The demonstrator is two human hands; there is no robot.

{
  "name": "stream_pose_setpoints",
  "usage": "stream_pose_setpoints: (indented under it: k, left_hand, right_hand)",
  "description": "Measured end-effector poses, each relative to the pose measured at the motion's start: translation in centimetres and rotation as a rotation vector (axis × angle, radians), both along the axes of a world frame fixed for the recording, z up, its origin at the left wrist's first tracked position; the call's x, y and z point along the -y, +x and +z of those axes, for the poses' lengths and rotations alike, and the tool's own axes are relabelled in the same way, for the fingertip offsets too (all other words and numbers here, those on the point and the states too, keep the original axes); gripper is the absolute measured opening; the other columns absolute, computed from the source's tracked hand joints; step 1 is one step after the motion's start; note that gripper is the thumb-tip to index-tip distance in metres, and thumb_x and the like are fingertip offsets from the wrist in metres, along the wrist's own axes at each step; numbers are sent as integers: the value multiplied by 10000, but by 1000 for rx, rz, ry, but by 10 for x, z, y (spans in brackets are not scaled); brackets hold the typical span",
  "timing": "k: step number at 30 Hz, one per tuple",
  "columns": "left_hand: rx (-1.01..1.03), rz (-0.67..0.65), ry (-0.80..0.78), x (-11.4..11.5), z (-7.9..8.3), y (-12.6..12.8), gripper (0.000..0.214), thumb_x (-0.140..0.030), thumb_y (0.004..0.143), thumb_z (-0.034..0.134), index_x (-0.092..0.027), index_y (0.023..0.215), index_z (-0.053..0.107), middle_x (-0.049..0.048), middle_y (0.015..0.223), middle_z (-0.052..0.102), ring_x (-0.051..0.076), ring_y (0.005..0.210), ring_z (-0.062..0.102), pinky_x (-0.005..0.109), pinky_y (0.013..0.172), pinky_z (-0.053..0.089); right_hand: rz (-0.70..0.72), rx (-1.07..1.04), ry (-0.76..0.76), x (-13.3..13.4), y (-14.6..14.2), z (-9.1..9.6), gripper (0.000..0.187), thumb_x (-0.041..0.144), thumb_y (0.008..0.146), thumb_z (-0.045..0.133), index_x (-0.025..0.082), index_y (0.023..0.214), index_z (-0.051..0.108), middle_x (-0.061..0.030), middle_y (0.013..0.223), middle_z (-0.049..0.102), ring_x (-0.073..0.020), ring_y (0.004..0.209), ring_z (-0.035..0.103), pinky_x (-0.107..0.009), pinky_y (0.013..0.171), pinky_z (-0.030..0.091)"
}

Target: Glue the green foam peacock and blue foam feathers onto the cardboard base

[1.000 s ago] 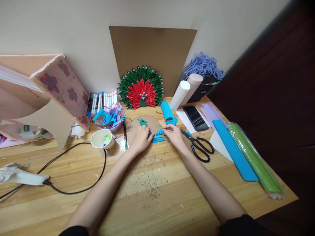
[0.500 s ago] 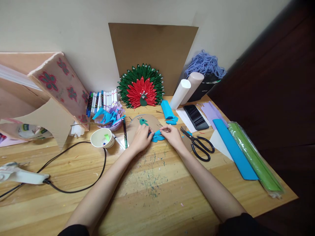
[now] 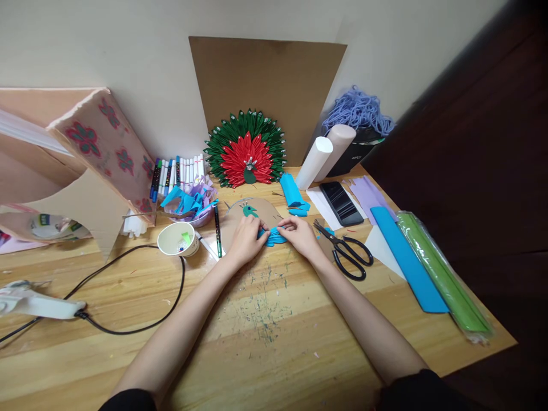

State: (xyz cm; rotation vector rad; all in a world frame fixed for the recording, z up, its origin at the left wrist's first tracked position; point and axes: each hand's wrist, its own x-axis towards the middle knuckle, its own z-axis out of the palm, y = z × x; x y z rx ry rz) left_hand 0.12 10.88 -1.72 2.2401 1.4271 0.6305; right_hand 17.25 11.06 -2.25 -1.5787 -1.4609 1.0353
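A brown cardboard half-disc (image 3: 263,210) with a small green peacock body (image 3: 249,212) lies flat on the wooden table. Blue paper feathers (image 3: 274,236) are fanned along its near edge. My left hand (image 3: 245,240) rests on the cardboard, fingertips pressing the feathers' left end. My right hand (image 3: 301,235) pinches a blue feather at its right end and holds it against the fan. The fingers of both hands are curled and closed on the paper.
Black scissors (image 3: 347,253) lie just right of my right hand. A paper cup (image 3: 176,240), a green pen (image 3: 217,224) and a glue gun (image 3: 38,305) with its black cord sit left. A finished red-green peacock fan (image 3: 245,149), markers (image 3: 177,174), phone (image 3: 341,204) and blue and green sheets (image 3: 428,265) surround.
My right hand has brought the blue feather leftward and down onto the fan, closing the gap to my left hand. The view has tilted slightly downward.
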Motion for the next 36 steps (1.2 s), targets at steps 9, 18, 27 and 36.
stream_pose_setpoints:
  k: [9, 18, 27, 36]
  left_hand:
    - [-7, 17, 10, 2, 1, 2, 86, -268, 829, 520, -186, 848, 539, 57, 867, 535, 224, 889, 473, 345, 782, 406]
    - [-2, 25, 13, 3, 3, 3, 87, -270, 827, 520, -185, 843, 535, 59, 862, 533, 224, 876, 474, 342, 769, 407]
    - [109, 172, 54, -8, 37, -20, 283, -254, 928, 305, -198, 838, 567, 55, 895, 603, 210, 916, 513, 343, 837, 381]
    - [272, 257, -34, 0, 86, -43, 320, -309, 909, 336, -186, 768, 595, 23, 797, 643, 170, 782, 583, 273, 712, 414]
  right_hand:
    - [2, 86, 14, 0, 3, 3, 112, 236, 652, 618, 167, 741, 613, -22, 686, 632, -143, 621, 579, -272, 611, 478]
    - [34, 106, 49, -1, 4, 3, 94, 237, 699, 581, 175, 767, 598, -35, 737, 655, -151, 651, 609, -270, 626, 492]
    - [-59, 196, 114, -4, 18, 24, 143, 282, 790, 497, 211, 797, 620, -40, 771, 675, -190, 693, 622, -313, 661, 468]
    - [22, 177, 58, -2, 9, 16, 63, 225, 692, 606, 195, 729, 647, -45, 725, 686, -194, 672, 633, -313, 654, 484]
